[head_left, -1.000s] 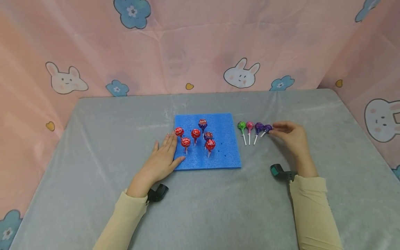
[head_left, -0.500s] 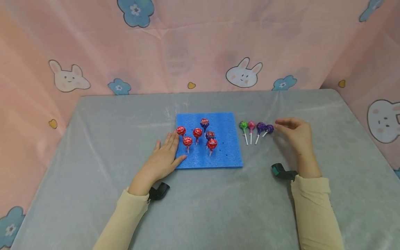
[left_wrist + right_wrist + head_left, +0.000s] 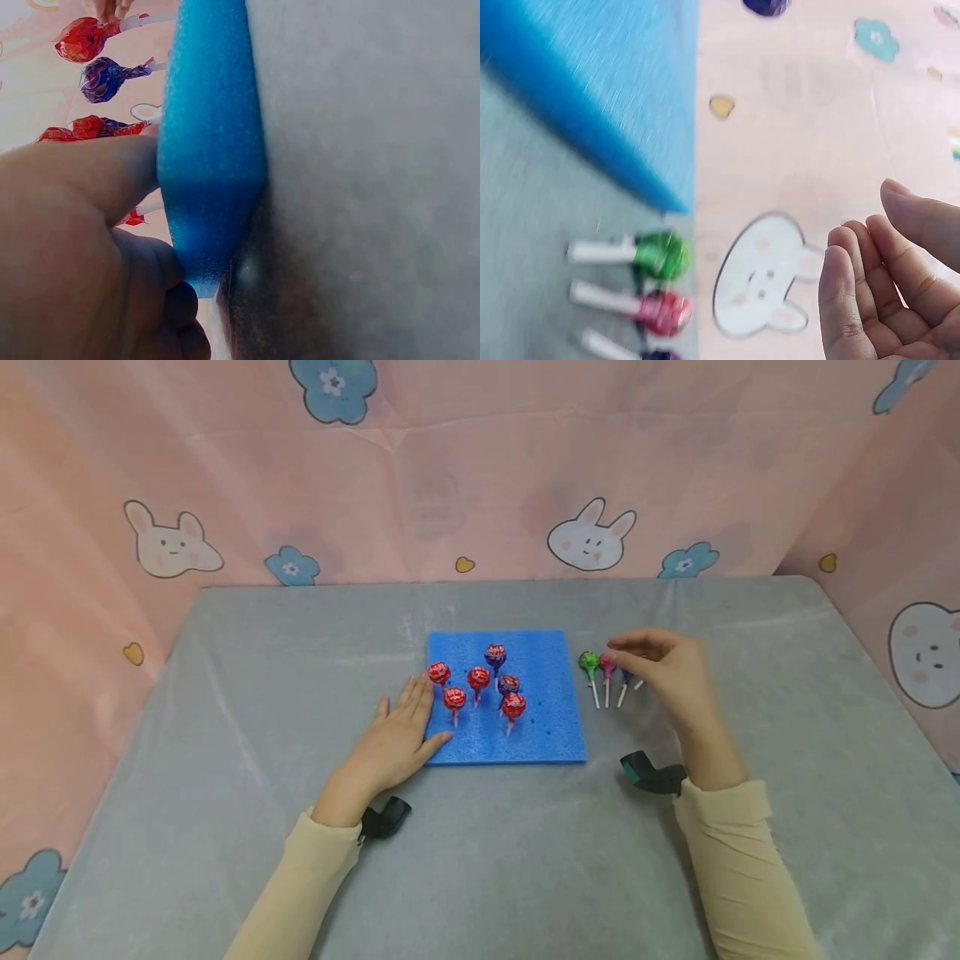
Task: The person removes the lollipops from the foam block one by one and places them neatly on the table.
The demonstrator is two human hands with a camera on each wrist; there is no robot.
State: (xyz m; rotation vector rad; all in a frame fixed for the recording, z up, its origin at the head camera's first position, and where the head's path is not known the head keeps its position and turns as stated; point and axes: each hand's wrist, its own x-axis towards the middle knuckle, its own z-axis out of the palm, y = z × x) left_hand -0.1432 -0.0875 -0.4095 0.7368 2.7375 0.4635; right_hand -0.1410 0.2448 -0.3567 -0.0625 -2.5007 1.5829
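Observation:
A blue foam board (image 3: 551, 693) lies on the grey table, with several red-wrapped lollipops (image 3: 454, 698) and two purple-and-red lollipops (image 3: 495, 655) standing upright in it. My left hand (image 3: 390, 747) rests against the board's left edge, fingers extended, thumb (image 3: 112, 169) on its top near the front corner. To the right of the board lies a row: a green lollipop (image 3: 588, 662), a pink lollipop (image 3: 607, 665) and two purple ones, which my right hand (image 3: 667, 672) partly hides. That hand hovers over the row; in the right wrist view nothing is between its thumb and fingers.
Small dark holes (image 3: 548, 732) mark the right part of the board. A pink curtain (image 3: 480, 468) with rabbits and flowers hangs behind the table (image 3: 487, 852). Each wrist wears a black camera mount (image 3: 652, 774).
My right hand has moved left from beside the rightmost purple lollipop to above the row, now covering the purple heads. My left hand stays on the board's edge. The head view has shifted slightly.

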